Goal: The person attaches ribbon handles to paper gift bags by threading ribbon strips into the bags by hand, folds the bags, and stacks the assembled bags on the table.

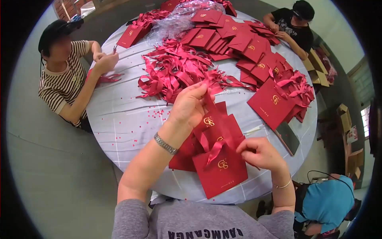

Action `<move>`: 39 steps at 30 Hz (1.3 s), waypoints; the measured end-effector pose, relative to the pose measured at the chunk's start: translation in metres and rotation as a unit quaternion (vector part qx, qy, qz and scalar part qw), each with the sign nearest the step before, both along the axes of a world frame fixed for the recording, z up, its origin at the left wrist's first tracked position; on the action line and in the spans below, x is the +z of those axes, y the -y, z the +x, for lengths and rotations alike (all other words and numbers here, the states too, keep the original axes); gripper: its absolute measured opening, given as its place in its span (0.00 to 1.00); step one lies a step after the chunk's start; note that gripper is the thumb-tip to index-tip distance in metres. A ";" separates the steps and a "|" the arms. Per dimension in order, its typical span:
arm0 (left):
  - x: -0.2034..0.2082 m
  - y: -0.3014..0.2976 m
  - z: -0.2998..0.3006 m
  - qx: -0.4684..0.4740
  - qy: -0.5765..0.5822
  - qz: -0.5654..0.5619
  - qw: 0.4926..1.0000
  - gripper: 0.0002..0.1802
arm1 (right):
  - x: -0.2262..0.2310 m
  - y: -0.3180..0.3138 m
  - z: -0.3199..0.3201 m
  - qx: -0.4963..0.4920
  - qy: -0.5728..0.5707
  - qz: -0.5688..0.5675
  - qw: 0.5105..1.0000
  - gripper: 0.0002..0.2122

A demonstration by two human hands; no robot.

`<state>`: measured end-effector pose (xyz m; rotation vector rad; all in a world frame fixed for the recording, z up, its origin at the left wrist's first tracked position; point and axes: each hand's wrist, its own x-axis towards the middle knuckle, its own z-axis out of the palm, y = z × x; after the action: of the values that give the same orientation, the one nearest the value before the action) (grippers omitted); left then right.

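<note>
Near the table's front edge a dark red paper gift bag (221, 173) with a gold emblem lies in front of me. A red ribbon (215, 153) crosses its top. More red bags (217, 120) lie behind and beneath it. My left hand (191, 104), with a watch on its wrist, is raised above them, its fingers closed on a red ribbon that hangs toward the bags. At the front bag's upper right edge is my right hand (262, 153), fingers curled and thumb near the index finger. What it pinches, if anything, is hidden.
A heap of loose red ribbons (175, 71) lies mid-table. Stacked red bags (248, 47) and clear plastic wrap (169, 28) sit farther back. A dark flat phone-like slab (287, 137) lies at right. People sit at far left and far right; another bends over at lower right.
</note>
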<state>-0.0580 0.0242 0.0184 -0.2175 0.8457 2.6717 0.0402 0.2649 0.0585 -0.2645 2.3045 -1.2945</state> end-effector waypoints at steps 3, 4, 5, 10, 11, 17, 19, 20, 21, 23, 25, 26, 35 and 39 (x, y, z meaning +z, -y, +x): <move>0.005 -0.009 0.012 -0.010 -0.035 0.031 0.999 0.05 | -0.005 -0.020 -0.004 0.207 -0.021 -0.022 0.978 0.09; 0.007 -0.015 0.018 -0.008 -0.055 0.034 0.998 0.07 | 0.000 -0.021 -0.006 0.205 -0.020 -0.023 0.978 0.09; 0.011 -0.020 0.027 -0.004 -0.060 0.010 0.998 0.08 | 0.006 -0.015 -0.009 0.150 -0.119 -0.022 0.981 0.09; 0.013 -0.045 0.059 -0.026 -0.065 -0.020 0.997 0.05 | 0.013 0.030 -0.034 -0.095 -0.230 -0.163 0.955 0.07; 0.014 -0.048 0.063 -0.023 -0.097 -0.039 0.994 0.06 | 0.016 0.035 -0.035 -0.092 -0.242 -0.178 0.949 0.07; 0.025 -0.054 0.076 0.043 -0.224 -0.293 0.929 0.09 | 0.002 0.027 -0.026 -0.163 -0.238 -0.293 0.912 0.07; 0.030 -0.041 0.086 0.018 -0.304 -0.471 0.828 0.09 | 0.003 0.009 -0.016 -0.177 -0.217 -0.306 0.910 0.09; 0.033 -0.034 0.093 -0.017 -0.332 -0.562 0.758 0.08 | 0.003 0.004 -0.010 -0.178 -0.216 -0.307 0.910 0.09; 0.022 -0.031 0.095 0.027 -0.452 -0.644 0.617 0.10 | 0.003 -0.001 -0.005 -0.202 -0.220 -0.312 0.902 0.10; 0.019 -0.032 0.100 -0.038 -0.468 -0.720 0.511 0.16 | 0.001 -0.014 0.003 -0.240 -0.222 -0.317 0.890 0.10; 0.018 -0.035 0.102 -0.062 -0.463 -0.745 0.476 0.17 | 0.004 -0.025 0.015 -0.239 -0.220 -0.313 0.893 0.08; 0.016 -0.033 0.102 -0.082 -0.459 -0.743 0.481 0.17 | 0.004 -0.028 0.021 -0.237 -0.219 -0.310 0.894 0.06; 0.018 0.002 0.073 -0.018 -0.478 -0.759 0.441 0.14 | -0.042 -0.002 0.050 0.090 -0.131 -0.028 0.987 0.05; 0.032 -0.024 0.108 -0.008 -0.531 -0.755 0.384 0.10 | -0.053 0.002 0.052 0.067 -0.149 -0.029 0.986 0.04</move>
<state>0.0498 0.0482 0.0499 1.2014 3.1554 0.6084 0.0926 0.2628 0.0055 -0.6618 2.4434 -1.3292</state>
